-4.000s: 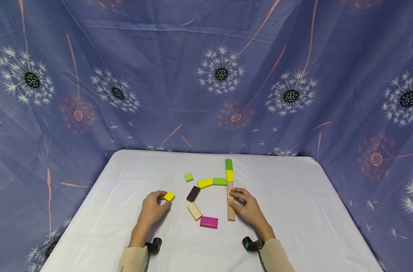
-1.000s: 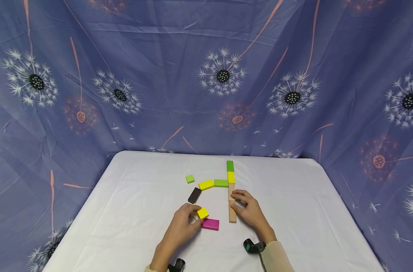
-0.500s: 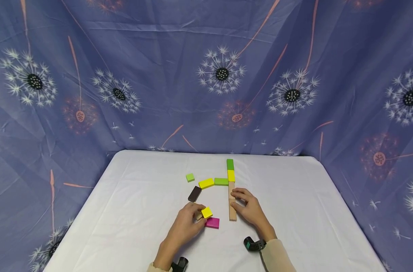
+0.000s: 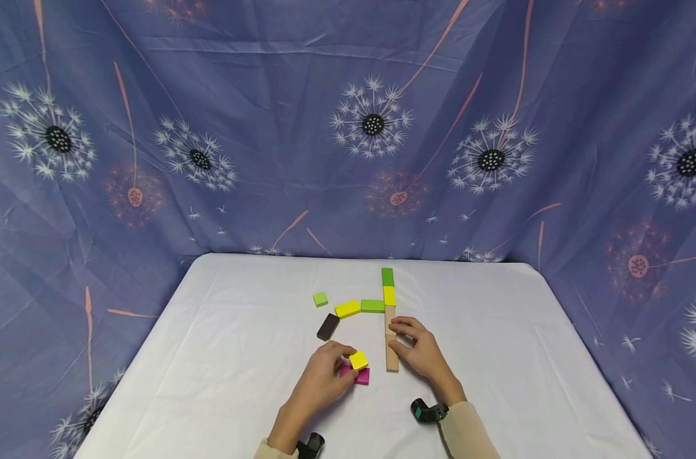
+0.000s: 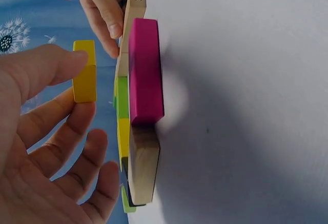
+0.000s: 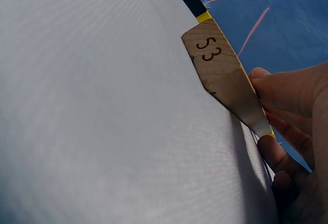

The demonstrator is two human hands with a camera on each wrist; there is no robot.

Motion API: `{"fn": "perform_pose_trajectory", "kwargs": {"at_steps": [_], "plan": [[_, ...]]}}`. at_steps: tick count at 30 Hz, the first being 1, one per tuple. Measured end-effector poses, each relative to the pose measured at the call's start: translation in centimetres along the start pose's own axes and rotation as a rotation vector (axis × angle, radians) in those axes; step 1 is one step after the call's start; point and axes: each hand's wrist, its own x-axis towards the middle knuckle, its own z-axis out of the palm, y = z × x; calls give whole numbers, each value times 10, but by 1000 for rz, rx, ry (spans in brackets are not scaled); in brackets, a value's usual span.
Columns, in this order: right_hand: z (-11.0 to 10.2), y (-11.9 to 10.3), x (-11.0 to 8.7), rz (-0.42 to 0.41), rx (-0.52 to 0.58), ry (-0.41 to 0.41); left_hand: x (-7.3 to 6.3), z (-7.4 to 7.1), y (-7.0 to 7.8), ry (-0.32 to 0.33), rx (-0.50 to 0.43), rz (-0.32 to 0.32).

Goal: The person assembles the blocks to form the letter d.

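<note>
My left hand pinches a yellow wooden block between thumb and fingers, above a magenta block. The left wrist view shows a gap between this held block and the row of blocks. A pale wooden block touches the magenta one's end there; in the head view my left hand hides it. My right hand touches the right side of two plain wooden blocks laid end to end, fingers loosely bent. One plain block carries the number 53.
Yellow and green blocks continue the straight column upward. Light green, yellow and dark brown blocks curve off to its left. A small light green block lies apart on the white cloth.
My left hand has carried the yellow block rightward from the left side, across the pale block, to above the magenta one. The right hand stays in place at the plain blocks.
</note>
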Motion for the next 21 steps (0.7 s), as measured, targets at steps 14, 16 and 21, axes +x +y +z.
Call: {"fn": "perform_pose_trajectory", "kwargs": {"at_steps": [14,16,21], "plan": [[0,-1,0,12,17,-9,4,12,5,-18,101,109],[-1,-1,0,9,18,-6,5,14,5,-28,122,121],[0,0,0,-5,12,2,7,17,8,-63,143,135]]}}
